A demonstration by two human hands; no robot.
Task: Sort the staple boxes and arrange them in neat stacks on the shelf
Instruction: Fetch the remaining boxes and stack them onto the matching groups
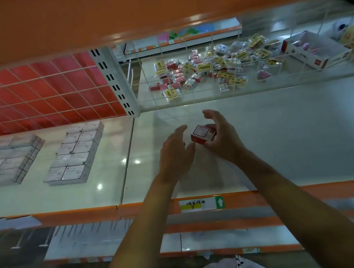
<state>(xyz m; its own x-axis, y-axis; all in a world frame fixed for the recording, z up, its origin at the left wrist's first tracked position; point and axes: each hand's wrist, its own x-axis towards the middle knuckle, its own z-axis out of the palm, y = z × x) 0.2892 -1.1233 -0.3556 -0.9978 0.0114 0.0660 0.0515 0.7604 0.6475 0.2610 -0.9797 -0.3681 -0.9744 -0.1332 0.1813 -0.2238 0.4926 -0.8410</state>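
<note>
Staple box [202,134], red and white, gripped by right hand [222,138] over white shelf [294,132], left hand [174,154] just beside it, loosely spread

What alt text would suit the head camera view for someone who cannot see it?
A person's right hand holds a small red-and-white staple box over a white shelf, with the open left hand beside it. Neat stacks of pale boxes sit to the left, and a loose pile of small packets lies behind a wire grid.
</note>
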